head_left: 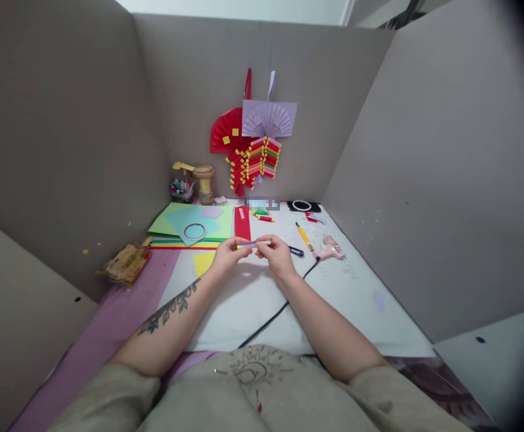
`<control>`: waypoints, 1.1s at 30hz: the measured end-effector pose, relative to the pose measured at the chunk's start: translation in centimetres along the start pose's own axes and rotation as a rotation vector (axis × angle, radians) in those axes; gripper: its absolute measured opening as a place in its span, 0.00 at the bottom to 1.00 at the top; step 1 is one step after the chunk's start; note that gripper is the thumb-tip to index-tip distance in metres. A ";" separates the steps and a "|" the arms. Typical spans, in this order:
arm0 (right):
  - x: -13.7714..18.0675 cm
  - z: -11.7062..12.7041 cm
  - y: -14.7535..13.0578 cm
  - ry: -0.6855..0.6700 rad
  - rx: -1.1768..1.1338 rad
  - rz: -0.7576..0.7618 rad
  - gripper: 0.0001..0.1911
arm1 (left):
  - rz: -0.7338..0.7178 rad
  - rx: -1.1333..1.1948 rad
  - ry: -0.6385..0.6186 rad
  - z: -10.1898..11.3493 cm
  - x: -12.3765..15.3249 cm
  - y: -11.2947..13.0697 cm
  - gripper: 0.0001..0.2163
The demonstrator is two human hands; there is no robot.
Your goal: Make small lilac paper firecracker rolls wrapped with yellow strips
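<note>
Between both hands, above the middle of the table, is a thin light-purple paper roll (252, 244) with yellow at its left end. My left hand (229, 253) pinches the left end between thumb and fingers. The other end is in the fingertips of my right hand (275, 254), also closed. Past the hands lie a red paper strip (242, 228), a pink roll (243, 214) and small red and green rolls with yellow ends (265, 219). A dark-blue handled tool (297, 251), partly hidden, is just right of my right hand.
At left, a tape ring (195, 231) rests on coloured paper sheets (167, 223). A yellow cutter (304, 236) and pink glue gun (329, 247) lie right; the gun's black cord (271, 317) crosses the table. Paper fans (270, 118) hang on the grey back panel (190, 78).
</note>
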State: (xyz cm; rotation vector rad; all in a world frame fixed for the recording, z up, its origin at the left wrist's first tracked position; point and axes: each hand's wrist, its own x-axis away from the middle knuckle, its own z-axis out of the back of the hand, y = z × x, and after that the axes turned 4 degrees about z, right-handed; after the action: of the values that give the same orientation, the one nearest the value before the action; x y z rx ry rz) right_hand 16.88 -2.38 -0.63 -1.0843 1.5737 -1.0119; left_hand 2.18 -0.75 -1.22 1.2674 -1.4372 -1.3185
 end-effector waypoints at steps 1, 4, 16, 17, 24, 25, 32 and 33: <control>0.0 0.1 0.0 -0.014 0.002 0.003 0.14 | 0.012 0.014 -0.004 0.0 -0.1 0.0 0.12; 0.0 0.4 0.1 -0.058 0.005 0.028 0.14 | 0.030 0.043 -0.008 0.0 -0.2 0.0 0.12; 0.3 0.9 -0.4 -0.152 0.041 0.068 0.16 | 0.007 -0.047 -0.016 0.5 0.2 1.2 0.12; 0.3 0.9 -0.4 -0.152 0.044 0.057 0.16 | -0.002 -0.061 -0.015 0.6 0.2 1.2 0.12; 0.2 0.9 -0.6 -0.147 0.087 0.037 0.16 | 0.000 -0.063 -0.013 0.5 0.3 1.1 0.12; 0.2 0.8 -0.5 -0.148 0.094 0.040 0.16 | 0.002 -0.057 -0.013 0.4 0.3 1.1 0.12; 0.1 0.9 -0.2 -0.181 0.113 0.087 0.12 | -0.037 -0.182 0.011 0.5 0.2 1.0 0.10; 0.1 0.9 -0.2 -0.182 0.121 0.097 0.11 | -0.047 -0.210 0.013 0.5 0.1 1.0 0.09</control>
State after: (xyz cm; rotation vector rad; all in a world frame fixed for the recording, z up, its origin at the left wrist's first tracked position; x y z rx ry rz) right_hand 17.78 -2.62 -0.71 -0.9793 1.3875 -0.9048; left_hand 1.49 -0.83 -0.31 1.1744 -1.2304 -1.4484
